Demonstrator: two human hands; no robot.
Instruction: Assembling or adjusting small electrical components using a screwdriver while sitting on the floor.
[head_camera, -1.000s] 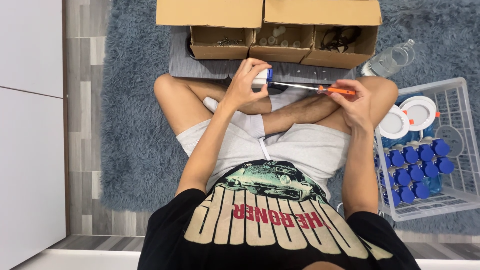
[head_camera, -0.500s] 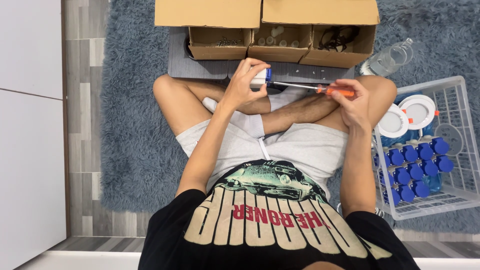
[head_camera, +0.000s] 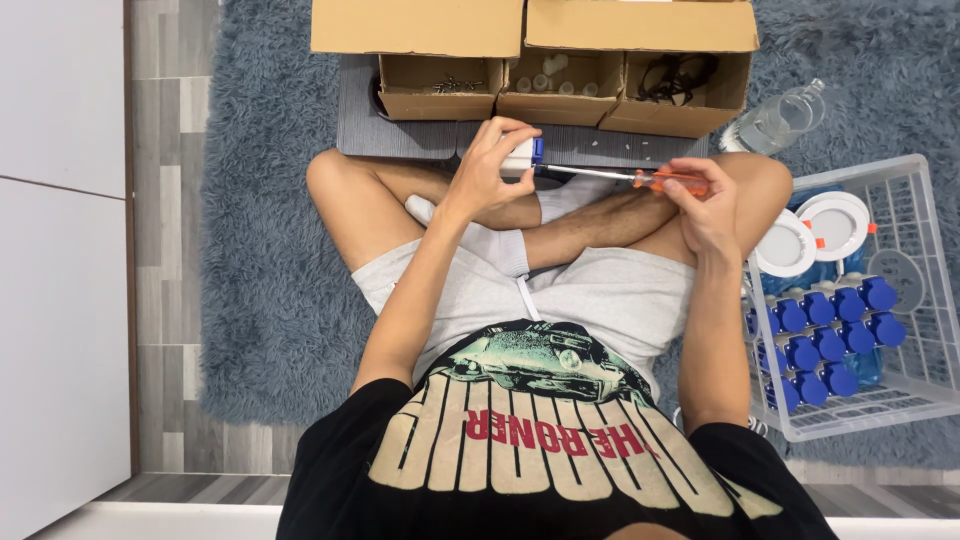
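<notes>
I sit cross-legged on a grey-blue shaggy rug. My left hand grips a small white part with a blue end, held up over my knees. My right hand holds a screwdriver with an orange handle. Its metal shaft runs left and its tip meets the blue end of the part. Both hands hover above my crossed legs, in front of a dark grey board.
Three open cardboard boxes stand at the far edge, holding screws, small white parts and black cables. A clear plastic bottle lies to the right. A white wire basket beside my right knee holds several blue-and-white parts and round white lamps.
The hands stay together on the part and screwdriver, with only a slight shift of the fingers around them. Nothing else has moved.
</notes>
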